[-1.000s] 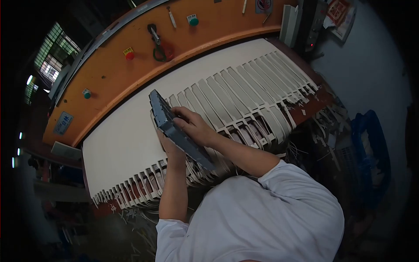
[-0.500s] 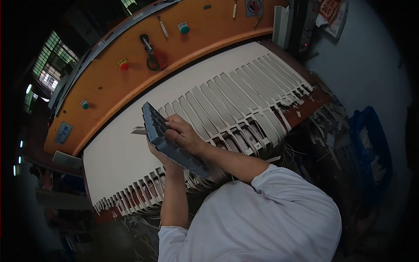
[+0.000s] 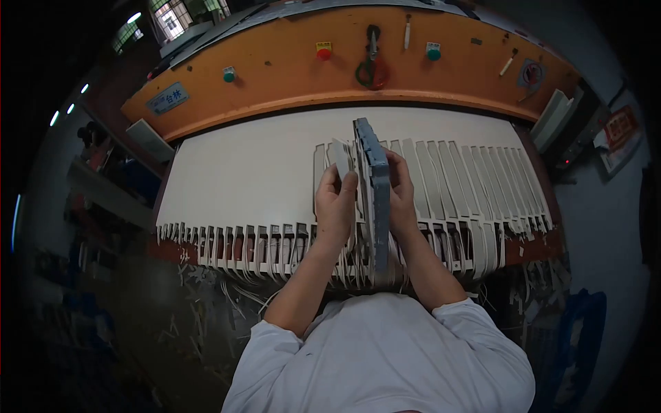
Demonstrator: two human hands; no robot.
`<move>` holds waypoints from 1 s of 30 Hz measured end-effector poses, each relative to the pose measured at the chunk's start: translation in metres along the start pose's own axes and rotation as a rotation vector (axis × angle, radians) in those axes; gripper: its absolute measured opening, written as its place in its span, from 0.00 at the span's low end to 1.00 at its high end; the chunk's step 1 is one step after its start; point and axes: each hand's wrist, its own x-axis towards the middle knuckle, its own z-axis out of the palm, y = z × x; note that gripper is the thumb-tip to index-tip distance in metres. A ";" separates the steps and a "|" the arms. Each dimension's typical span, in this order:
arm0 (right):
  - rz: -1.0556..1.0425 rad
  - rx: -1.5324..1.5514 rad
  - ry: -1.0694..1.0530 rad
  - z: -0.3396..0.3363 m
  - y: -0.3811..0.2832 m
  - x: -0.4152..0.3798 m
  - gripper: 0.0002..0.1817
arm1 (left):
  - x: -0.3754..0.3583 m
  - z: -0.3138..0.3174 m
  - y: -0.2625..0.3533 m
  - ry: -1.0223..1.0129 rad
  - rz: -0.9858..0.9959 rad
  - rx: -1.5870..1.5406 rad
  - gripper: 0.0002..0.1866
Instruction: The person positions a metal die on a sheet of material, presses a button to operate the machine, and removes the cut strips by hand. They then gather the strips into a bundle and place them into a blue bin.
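A long blue-grey cutting die [image 3: 378, 179] stands on edge between my hands, above the sheet. My right hand [image 3: 402, 193] grips its right face, with the fingertips partly hidden behind it. On the other side my left hand [image 3: 335, 206] is closed on a few thin pale cut pieces [image 3: 342, 155], thumb towards the die. Beneath them lies a cream sheet [image 3: 241, 158], uncut on the left. Long narrow cut-out shapes [image 3: 441, 179] run across its right part. Slotted leftover strips [image 3: 261, 241] hang along the near edge.
An orange machine beam [image 3: 275, 76] spans the back, with red-and-green-handled scissors [image 3: 372, 65], a red button [image 3: 323, 54] and green buttons [image 3: 433, 54]. Scraps [image 3: 200, 310] litter the floor. A blue plastic container [image 3: 582, 330] stands at the right.
My view has swung round to face the machine squarely. The die has turned from slanted to nearly upright, and my left hand now shows beside it with the pale pieces.
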 end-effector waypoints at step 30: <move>0.090 -0.053 0.044 0.018 -0.003 -0.014 0.15 | -0.006 0.003 -0.003 0.006 0.009 -0.231 0.12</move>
